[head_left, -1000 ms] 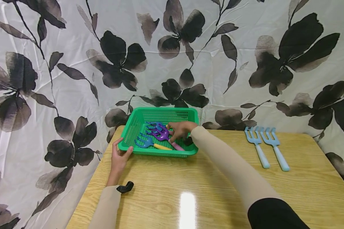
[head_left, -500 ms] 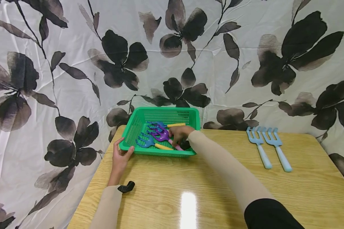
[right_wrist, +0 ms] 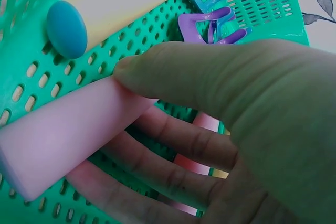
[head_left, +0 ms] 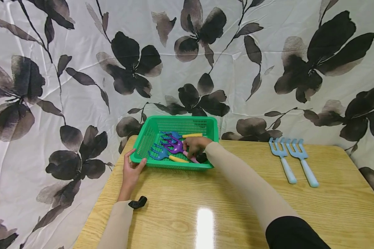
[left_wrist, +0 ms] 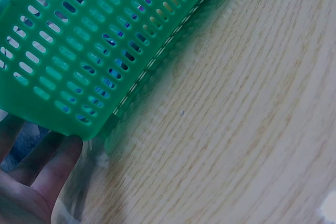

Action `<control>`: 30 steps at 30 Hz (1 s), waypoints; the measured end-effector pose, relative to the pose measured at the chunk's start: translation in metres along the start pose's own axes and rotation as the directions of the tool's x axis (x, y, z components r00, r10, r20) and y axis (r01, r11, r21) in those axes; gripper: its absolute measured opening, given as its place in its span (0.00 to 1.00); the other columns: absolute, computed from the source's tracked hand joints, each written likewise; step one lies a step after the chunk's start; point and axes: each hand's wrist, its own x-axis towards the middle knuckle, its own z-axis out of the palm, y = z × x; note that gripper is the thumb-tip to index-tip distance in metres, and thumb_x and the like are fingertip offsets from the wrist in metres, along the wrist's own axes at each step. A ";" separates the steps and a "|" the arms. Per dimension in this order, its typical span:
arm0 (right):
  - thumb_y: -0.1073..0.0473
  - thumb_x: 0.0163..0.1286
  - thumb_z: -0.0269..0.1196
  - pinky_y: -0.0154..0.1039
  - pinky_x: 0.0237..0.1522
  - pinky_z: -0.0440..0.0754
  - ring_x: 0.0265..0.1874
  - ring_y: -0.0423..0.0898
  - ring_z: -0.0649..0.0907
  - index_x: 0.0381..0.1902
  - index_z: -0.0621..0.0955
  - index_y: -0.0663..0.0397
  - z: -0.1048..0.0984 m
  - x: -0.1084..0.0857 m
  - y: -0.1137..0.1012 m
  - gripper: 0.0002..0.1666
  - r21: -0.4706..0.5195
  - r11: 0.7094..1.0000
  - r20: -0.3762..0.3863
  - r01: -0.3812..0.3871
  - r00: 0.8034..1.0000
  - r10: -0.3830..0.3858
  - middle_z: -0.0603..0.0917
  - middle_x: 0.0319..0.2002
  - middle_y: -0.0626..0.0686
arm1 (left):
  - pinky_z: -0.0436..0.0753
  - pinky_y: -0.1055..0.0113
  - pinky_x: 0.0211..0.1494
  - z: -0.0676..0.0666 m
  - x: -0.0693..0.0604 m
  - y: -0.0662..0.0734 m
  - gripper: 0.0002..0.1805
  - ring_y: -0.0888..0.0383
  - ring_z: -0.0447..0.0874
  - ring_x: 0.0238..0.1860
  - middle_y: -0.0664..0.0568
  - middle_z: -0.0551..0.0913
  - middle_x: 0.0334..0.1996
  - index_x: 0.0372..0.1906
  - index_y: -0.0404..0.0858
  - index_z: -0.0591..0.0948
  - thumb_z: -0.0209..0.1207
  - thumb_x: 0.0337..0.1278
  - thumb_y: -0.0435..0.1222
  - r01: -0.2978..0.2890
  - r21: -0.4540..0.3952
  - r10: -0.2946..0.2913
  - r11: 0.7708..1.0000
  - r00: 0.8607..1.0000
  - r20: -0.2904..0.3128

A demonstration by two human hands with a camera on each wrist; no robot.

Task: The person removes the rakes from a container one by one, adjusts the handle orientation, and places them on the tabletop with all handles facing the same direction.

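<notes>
From the head view, a green basket (head_left: 176, 166) sits in the middle of what I see, resting on the wooden table (head_left: 162, 207) before a floral cloth (head_left: 162, 86). The left hand (head_left: 131, 174) grips the basket's corner at 8 o'clock, thumb on the near rim and fingers along the side; a black device (head_left: 138, 202) is at that wrist. The right hand (head_left: 196, 145) reaches inside, a little past 3 o'clock from the basket's middle, grasping the pink handle (head_left: 194, 160) of a purple fork (head_left: 176, 147). That fork lies in the basket, tines towards 10 o'clock. A blue fork with a yellow grip (head_left: 159, 153) lies at 7 o'clock, and another blue fork (head_left: 174, 135) lies at 12, beyond the purple one. On the tabletop, two light-blue forks stand well apart from the basket, towards 4 o'clock, side by side: the nearer one (head_left: 283, 159) and the outer one (head_left: 303, 162).

From the left wrist, slotted basket wall fills 10 to 12 o'clock, with blue and purple glimpsed through it. The left fingers are at 8 o'clock, one fingertip touching the lower corner.

From the right wrist, the thumb lies over the pink handle at 9 o'clock, with fingers curled underneath. A yellow handle with a blue end (right_wrist: 67, 29) sits at 11, and purple tines (right_wrist: 194, 29) at 1.
</notes>
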 end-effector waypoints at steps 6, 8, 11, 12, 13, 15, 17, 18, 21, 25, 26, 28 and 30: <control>0.65 0.66 0.71 0.44 0.37 0.85 0.36 0.49 0.85 0.52 0.77 0.56 -0.001 -0.001 0.002 0.19 0.027 1.000 0.000 0.000 1.000 0.000 0.77 0.51 0.55 | 0.81 0.74 0.50 0.002 -0.001 0.002 0.39 0.65 0.82 0.52 0.32 0.75 0.64 0.78 0.42 0.59 0.65 0.69 0.34 0.009 0.011 -0.010 1.000 1.000 0.007; 0.65 0.66 0.71 0.43 0.36 0.85 0.34 0.48 0.85 0.53 0.77 0.57 -0.001 -0.001 0.003 0.20 0.031 0.999 -0.002 0.005 1.000 -0.005 0.77 0.52 0.55 | 0.81 0.74 0.50 0.002 0.000 0.002 0.39 0.65 0.82 0.52 0.32 0.75 0.64 0.78 0.42 0.59 0.65 0.69 0.34 0.010 0.009 -0.010 1.000 1.000 0.010; 0.65 0.65 0.72 0.42 0.33 0.85 0.33 0.46 0.83 0.52 0.79 0.55 -0.004 -0.002 0.003 0.19 0.008 1.000 -0.009 0.011 1.000 -0.011 0.77 0.50 0.56 | 0.81 0.74 0.50 0.002 0.000 0.002 0.39 0.66 0.82 0.52 0.32 0.75 0.65 0.78 0.42 0.59 0.66 0.69 0.35 0.012 0.020 -0.012 1.000 1.000 0.012; 0.64 0.65 0.71 0.41 0.33 0.85 0.32 0.46 0.83 0.52 0.79 0.54 -0.006 -0.003 0.002 0.19 -0.004 1.000 -0.013 0.013 1.000 -0.013 0.77 0.49 0.55 | 0.81 0.74 0.50 0.001 0.000 0.002 0.39 0.66 0.82 0.52 0.32 0.75 0.65 0.78 0.43 0.59 0.66 0.68 0.36 0.013 0.025 -0.013 1.000 1.000 0.012; 0.64 0.65 0.71 0.42 0.33 0.85 0.32 0.45 0.82 0.52 0.80 0.54 -0.008 -0.004 0.000 0.19 -0.017 1.000 -0.016 0.020 1.000 -0.020 0.77 0.48 0.55 | 0.81 0.74 0.50 0.001 0.000 0.003 0.39 0.66 0.82 0.52 0.32 0.76 0.64 0.78 0.43 0.59 0.66 0.68 0.36 0.013 0.029 -0.014 0.999 1.000 0.010; 0.64 0.66 0.71 0.43 0.33 0.86 0.31 0.46 0.81 0.53 0.80 0.54 -0.015 -0.008 -0.004 0.19 -0.037 0.999 -0.025 0.036 0.999 -0.037 0.78 0.47 0.56 | 0.81 0.74 0.50 0.000 0.000 0.004 0.40 0.66 0.82 0.52 0.32 0.76 0.64 0.78 0.43 0.59 0.66 0.68 0.37 0.014 0.033 -0.014 0.999 1.000 0.006; 0.64 0.66 0.70 0.43 0.32 0.85 0.29 0.46 0.81 0.54 0.81 0.54 -0.020 -0.012 -0.006 0.19 -0.038 0.998 -0.031 0.056 0.998 -0.058 0.80 0.45 0.56 | 0.81 0.74 0.50 0.000 -0.001 0.003 0.40 0.66 0.82 0.52 0.31 0.76 0.64 0.78 0.43 0.58 0.66 0.69 0.37 0.014 0.031 -0.015 0.999 1.000 0.005; 0.65 0.66 0.69 0.43 0.31 0.85 0.28 0.46 0.81 0.55 0.80 0.54 -0.022 -0.014 -0.007 0.20 -0.025 0.997 -0.032 0.069 0.997 -0.069 0.81 0.44 0.56 | 0.81 0.75 0.50 0.000 -0.001 0.002 0.40 0.66 0.82 0.52 0.31 0.75 0.64 0.78 0.43 0.58 0.66 0.69 0.36 0.014 0.020 -0.014 1.000 1.000 0.007; 0.66 0.67 0.68 0.42 0.31 0.86 0.28 0.46 0.83 0.57 0.80 0.55 -0.031 -0.024 -0.010 0.21 0.017 0.995 -0.038 0.096 0.995 -0.095 0.83 0.44 0.56 | 0.80 0.75 0.51 0.000 0.000 0.002 0.40 0.67 0.82 0.52 0.30 0.74 0.65 0.78 0.42 0.57 0.65 0.69 0.35 0.010 0.003 -0.010 1.000 1.000 0.015; 0.66 0.68 0.68 0.47 0.36 0.88 0.32 0.49 0.87 0.58 0.80 0.56 -0.045 -0.039 -0.013 0.21 0.058 0.987 -0.064 0.147 0.988 -0.143 0.85 0.45 0.57 | 0.80 0.75 0.51 0.000 0.000 0.001 0.40 0.67 0.83 0.52 0.29 0.75 0.64 0.78 0.41 0.57 0.65 0.69 0.35 0.002 0.005 -0.002 1.000 1.000 0.017; 0.66 0.68 0.68 0.48 0.37 0.88 0.32 0.50 0.87 0.59 0.80 0.57 -0.048 -0.043 -0.013 0.21 0.063 0.984 -0.074 0.165 0.984 -0.161 0.85 0.45 0.58 | 0.80 0.75 0.51 0.000 0.000 0.001 0.40 0.67 0.83 0.52 0.29 0.75 0.64 0.78 0.41 0.57 0.65 0.69 0.35 0.002 0.008 -0.003 1.000 1.000 0.017; 0.66 0.68 0.67 0.49 0.37 0.89 0.33 0.51 0.88 0.58 0.81 0.58 -0.054 -0.050 -0.014 0.21 0.064 0.976 -0.103 0.206 0.975 -0.199 0.85 0.45 0.59 | 0.80 0.75 0.51 0.000 0.000 0.001 0.40 0.67 0.83 0.51 0.30 0.76 0.63 0.78 0.41 0.57 0.65 0.69 0.36 0.005 0.011 -0.006 1.000 1.000 0.013; 0.65 0.69 0.68 0.49 0.36 0.88 0.33 0.51 0.88 0.58 0.81 0.58 -0.060 -0.058 -0.013 0.20 0.053 0.969 -0.130 0.240 0.964 -0.231 0.85 0.45 0.59 | 0.80 0.75 0.51 -0.001 -0.001 0.002 0.40 0.66 0.83 0.51 0.30 0.76 0.62 0.78 0.42 0.57 0.65 0.69 0.35 0.011 0.009 -0.011 1.000 1.000 0.011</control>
